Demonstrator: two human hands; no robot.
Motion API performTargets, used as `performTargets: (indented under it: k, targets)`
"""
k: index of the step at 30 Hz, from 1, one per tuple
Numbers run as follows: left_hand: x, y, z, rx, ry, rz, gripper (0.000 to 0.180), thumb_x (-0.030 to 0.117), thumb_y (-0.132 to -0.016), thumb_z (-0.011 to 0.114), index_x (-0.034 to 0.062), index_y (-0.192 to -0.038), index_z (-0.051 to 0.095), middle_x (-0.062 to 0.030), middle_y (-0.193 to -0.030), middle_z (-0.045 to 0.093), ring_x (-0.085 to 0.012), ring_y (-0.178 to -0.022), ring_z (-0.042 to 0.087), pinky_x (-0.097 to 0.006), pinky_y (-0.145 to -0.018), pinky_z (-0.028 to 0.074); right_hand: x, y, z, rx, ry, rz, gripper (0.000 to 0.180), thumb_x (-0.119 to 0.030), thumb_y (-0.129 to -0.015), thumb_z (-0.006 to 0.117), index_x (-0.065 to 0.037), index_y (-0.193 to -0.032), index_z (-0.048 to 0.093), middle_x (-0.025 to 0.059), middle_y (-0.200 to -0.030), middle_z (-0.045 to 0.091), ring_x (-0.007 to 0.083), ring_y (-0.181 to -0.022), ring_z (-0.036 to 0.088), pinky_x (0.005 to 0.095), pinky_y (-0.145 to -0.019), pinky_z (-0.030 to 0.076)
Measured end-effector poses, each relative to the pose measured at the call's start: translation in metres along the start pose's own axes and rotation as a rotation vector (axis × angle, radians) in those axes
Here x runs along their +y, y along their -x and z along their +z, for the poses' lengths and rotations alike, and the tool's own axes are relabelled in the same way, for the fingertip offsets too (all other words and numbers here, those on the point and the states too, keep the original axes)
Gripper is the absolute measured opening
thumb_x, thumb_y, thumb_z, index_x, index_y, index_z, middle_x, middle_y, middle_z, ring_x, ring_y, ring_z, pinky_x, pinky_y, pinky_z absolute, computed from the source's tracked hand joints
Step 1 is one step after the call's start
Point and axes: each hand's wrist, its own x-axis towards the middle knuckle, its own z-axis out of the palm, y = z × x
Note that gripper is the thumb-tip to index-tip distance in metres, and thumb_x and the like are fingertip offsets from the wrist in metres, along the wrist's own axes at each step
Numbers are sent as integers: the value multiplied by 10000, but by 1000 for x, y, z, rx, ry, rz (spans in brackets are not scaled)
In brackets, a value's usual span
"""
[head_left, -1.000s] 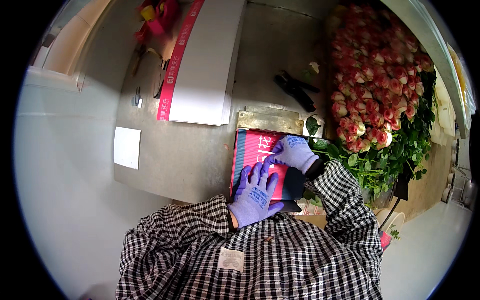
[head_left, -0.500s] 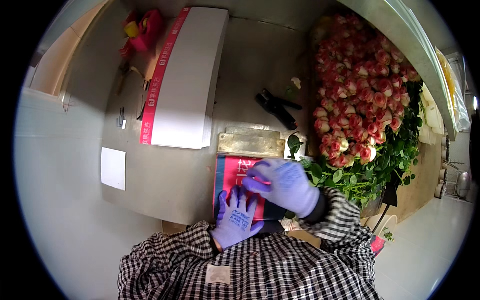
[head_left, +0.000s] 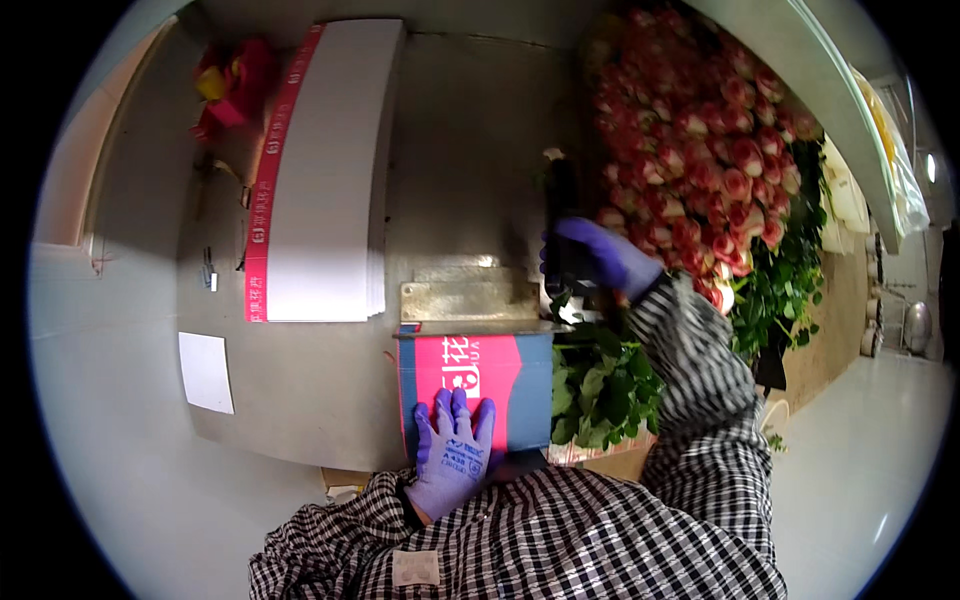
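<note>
My left hand [head_left: 455, 455], in a purple-coated glove, lies flat with fingers spread on a pink and dark blue printed cardboard wrap [head_left: 522, 385]. The wrap's far edge meets a metal bracket [head_left: 470, 300] on the table. To the right, my right hand [head_left: 610, 262], gloved alike and blurred, is closed around a black stapler [head_left: 562, 195]. Green rose leaves [head_left: 605, 390] stick out from the wrap's right side. The stapler's lower part is partly hidden by the fingers.
A large heap of pink roses [head_left: 700, 150] fills the right side under a shelf edge [head_left: 840, 110]. Stacked white cardboard sheets [head_left: 330, 180] with a pink border lie at left. Beyond them sits a pink container [head_left: 245, 85]. A white paper [head_left: 206, 372] is near the table's left edge.
My right hand has left the wrap, moved away and to the right, and taken hold of the stapler that lay on the table. My left hand stays on the wrap. The view has shifted slightly.
</note>
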Motion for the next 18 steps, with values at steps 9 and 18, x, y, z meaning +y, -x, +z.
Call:
performTargets:
  k: [9, 18]
  targets:
    - [7, -3, 0, -73, -10, 18, 759, 465, -841, 523, -21, -1401, 356, -438, -1352, 316, -613, -1238, 313, -700, -1005, 213, 65, 149, 30, 10, 2075, 100, 608, -350, -704, 666, 8, -1174, 521, 219, -1031, 582, 344, -1015, 580, 408, -878, 461]
    - [12, -11, -4, -93, -34, -71, 679, 417, -842, 527, 35, -1389, 402, -381, -1361, 361, -549, -1270, 332, -659, -1036, 218, 84, 103, -20, -154, 1760, -54, 546, -364, -728, 672, -4, -1118, 540, 200, -919, 645, 330, -890, 641, 445, -800, 495]
